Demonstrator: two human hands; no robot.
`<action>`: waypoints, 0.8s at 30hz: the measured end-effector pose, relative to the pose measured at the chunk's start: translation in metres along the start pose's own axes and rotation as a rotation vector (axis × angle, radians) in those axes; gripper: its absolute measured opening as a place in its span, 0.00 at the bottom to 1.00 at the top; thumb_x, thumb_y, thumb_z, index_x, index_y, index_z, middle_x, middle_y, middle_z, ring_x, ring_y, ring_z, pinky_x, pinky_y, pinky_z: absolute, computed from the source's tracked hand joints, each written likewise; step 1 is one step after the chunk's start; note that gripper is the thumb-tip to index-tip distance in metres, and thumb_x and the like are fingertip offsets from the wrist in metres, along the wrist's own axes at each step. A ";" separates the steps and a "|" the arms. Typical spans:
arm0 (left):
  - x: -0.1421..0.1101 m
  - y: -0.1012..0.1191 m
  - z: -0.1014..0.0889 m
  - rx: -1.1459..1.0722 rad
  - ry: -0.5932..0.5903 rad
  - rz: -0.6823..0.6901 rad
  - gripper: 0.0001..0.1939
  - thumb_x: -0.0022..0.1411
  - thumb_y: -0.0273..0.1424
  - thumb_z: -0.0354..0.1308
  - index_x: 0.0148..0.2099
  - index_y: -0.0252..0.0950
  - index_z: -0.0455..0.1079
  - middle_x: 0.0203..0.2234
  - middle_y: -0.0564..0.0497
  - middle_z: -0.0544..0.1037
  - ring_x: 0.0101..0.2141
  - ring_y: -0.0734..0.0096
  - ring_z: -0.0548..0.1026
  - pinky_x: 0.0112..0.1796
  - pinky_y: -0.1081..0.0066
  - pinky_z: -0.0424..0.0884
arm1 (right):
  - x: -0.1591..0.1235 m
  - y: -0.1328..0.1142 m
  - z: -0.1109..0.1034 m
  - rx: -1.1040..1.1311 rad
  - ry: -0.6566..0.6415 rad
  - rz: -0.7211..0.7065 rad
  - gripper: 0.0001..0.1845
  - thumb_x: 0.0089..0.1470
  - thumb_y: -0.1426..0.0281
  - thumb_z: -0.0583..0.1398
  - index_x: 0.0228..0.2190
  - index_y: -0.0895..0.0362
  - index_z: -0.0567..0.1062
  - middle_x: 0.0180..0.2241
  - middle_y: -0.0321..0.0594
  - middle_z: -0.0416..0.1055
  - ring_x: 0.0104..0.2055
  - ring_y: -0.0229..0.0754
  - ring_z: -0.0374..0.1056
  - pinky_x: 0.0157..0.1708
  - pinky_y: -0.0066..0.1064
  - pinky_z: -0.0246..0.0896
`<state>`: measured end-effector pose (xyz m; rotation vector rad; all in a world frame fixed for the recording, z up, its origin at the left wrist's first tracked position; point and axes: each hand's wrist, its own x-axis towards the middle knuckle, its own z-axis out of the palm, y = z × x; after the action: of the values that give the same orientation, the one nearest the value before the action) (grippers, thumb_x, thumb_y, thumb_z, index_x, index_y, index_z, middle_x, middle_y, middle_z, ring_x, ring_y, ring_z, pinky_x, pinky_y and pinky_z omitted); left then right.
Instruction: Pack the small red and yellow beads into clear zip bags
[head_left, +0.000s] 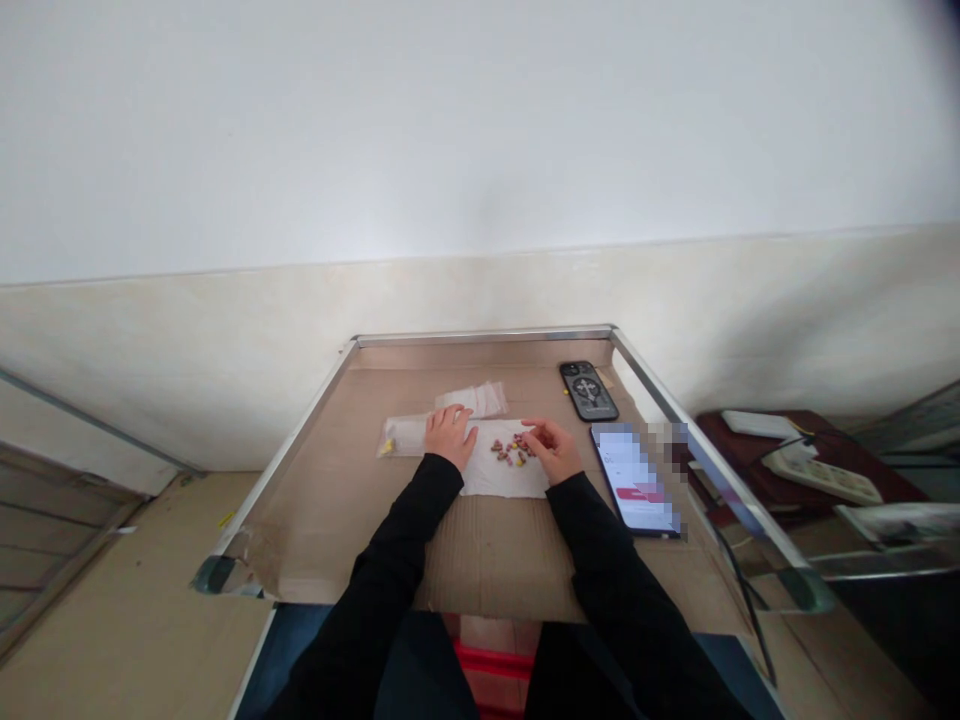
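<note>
Holding my right hand (553, 450) bent at the edge of the small coloured pieces (501, 452), I cannot tell whether its fingertips are pinching one. The pieces are lying loose on a white sheet (487, 484), between my hands. My left hand (449, 437) is resting relaxed and spread where the sheet is meeting a clear bag (409, 433). A lit phone (628, 478) is lying beside my right sleeve (596, 540).

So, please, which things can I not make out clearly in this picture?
In the head view:
Exact count of the small coloured pieces: they are tiny, and the right hand may cover some.
Whether this hand holds one: the hand itself hides it.
Right end of the leftmost clear plastic bag: the left hand covers it.
Text on the touchscreen: blurred, partly pixelated.
</note>
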<state>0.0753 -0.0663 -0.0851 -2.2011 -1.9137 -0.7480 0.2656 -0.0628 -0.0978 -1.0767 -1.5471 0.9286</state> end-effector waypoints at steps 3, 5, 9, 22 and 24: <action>0.002 0.010 0.010 0.001 0.040 -0.050 0.16 0.54 0.32 0.47 0.45 0.38 0.62 0.41 0.47 0.67 0.40 0.59 0.61 0.40 0.61 0.54 | -0.006 0.001 -0.003 -0.009 0.073 0.023 0.14 0.44 0.64 0.55 0.32 0.60 0.69 0.18 0.35 0.64 0.18 0.32 0.58 0.17 0.24 0.54; 0.002 0.012 0.012 -0.008 0.061 -0.073 0.16 0.54 0.31 0.46 0.46 0.37 0.62 0.41 0.46 0.67 0.40 0.59 0.61 0.41 0.61 0.53 | -0.009 0.004 -0.005 -0.017 0.103 0.040 0.15 0.43 0.63 0.55 0.32 0.60 0.69 0.19 0.36 0.65 0.17 0.32 0.57 0.16 0.24 0.54; 0.001 0.012 0.014 -0.037 0.078 -0.064 0.13 0.54 0.31 0.47 0.42 0.39 0.66 0.44 0.47 0.65 0.43 0.59 0.60 0.42 0.60 0.53 | -0.009 0.006 -0.004 -0.046 0.105 0.050 0.15 0.43 0.62 0.55 0.31 0.60 0.69 0.18 0.36 0.65 0.17 0.32 0.57 0.16 0.24 0.54; -0.001 0.008 0.028 -0.111 0.066 -0.007 0.17 0.54 0.32 0.46 0.45 0.33 0.65 0.45 0.44 0.66 0.46 0.56 0.59 0.45 0.58 0.50 | -0.007 0.008 0.001 -0.109 0.062 0.041 0.15 0.44 0.60 0.54 0.30 0.59 0.70 0.17 0.35 0.65 0.16 0.32 0.56 0.14 0.23 0.51; -0.001 0.008 0.026 -0.121 0.085 -0.007 0.18 0.54 0.32 0.46 0.48 0.33 0.63 0.46 0.45 0.65 0.46 0.56 0.59 0.46 0.58 0.50 | -0.007 0.011 0.001 -0.105 0.061 0.041 0.16 0.44 0.60 0.54 0.30 0.59 0.69 0.17 0.35 0.64 0.16 0.32 0.56 0.15 0.24 0.52</action>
<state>0.0900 -0.0582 -0.1063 -2.1923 -1.8831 -0.9660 0.2670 -0.0655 -0.1106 -1.2042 -1.5424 0.8413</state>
